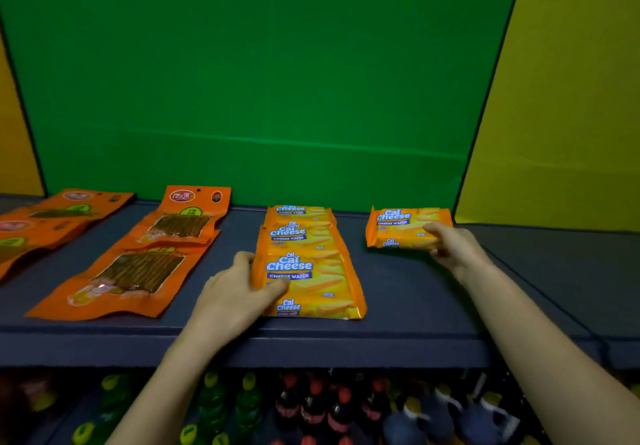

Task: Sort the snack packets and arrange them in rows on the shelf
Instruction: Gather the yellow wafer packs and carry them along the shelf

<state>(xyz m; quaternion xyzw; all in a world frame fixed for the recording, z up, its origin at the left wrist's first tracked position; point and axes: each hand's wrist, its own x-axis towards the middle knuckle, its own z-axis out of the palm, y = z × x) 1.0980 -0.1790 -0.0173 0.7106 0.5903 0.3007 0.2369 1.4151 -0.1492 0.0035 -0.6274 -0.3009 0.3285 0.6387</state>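
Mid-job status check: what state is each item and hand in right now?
Left hand: grips the front wafer packet.
Right hand: holds the lone wafer packet, apart from the row.
Back wafer packets: flat, overlapping behind the front one.
Orange stick packets: flat, overlapping, two rows at left.
Bottles: capped, below the shelf.

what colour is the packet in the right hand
The packet is orange-yellow with blue-and-white lettering, clearest in the head view.

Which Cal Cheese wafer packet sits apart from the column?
The yellow-orange Cal Cheese wafer packet farthest right, alone, gripped by the right hand. The other three overlap in one column, the left hand gripping the nearest packet.
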